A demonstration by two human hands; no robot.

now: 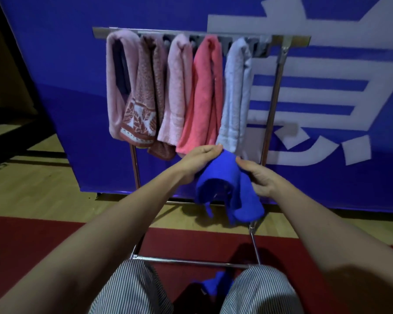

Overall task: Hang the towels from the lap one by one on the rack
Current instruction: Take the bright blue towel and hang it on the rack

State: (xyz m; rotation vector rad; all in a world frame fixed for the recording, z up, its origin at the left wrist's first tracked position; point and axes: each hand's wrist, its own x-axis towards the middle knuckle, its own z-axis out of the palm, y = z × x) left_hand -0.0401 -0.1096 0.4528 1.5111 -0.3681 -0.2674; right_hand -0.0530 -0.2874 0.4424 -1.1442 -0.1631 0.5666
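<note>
A: Towels — five of them hang side by side on the rack (281, 39), draped over its top bar. From the left: a pale pink towel (114, 87), a brown patterned towel (143, 105), a light pink towel (177, 87), a coral towel (204, 96) and a pale lilac towel (234, 94).

B: And the one in the hands?

A: A blue towel (222, 184) is held up in the air in front of the rack, below the hanging row and just under the coral and lilac ones. It droops in a loose arch, its lower corners dangling above the floor.

B: How is it gripped?

A: The left hand (200, 159) lies over the towel's upper left edge, fingers stretched forward and closed down on the cloth. The right hand (259, 175) holds the right edge, thumb on top pressed toward the fingers, pinching the fabric. Both forearms are stretched out from the body.

B: Anything still on the lap?

A: Another blue cloth (216, 284) shows low between the knees, which are covered by striped trousers (132, 288). I cannot tell whether it rests on the lap or lies lower.

B: The surroundings?

A: The rack stands on a wooden floor (43, 191), its near base bar over a red mat (21, 245). Behind it is a blue banner (66, 64) with large white characters.
</note>
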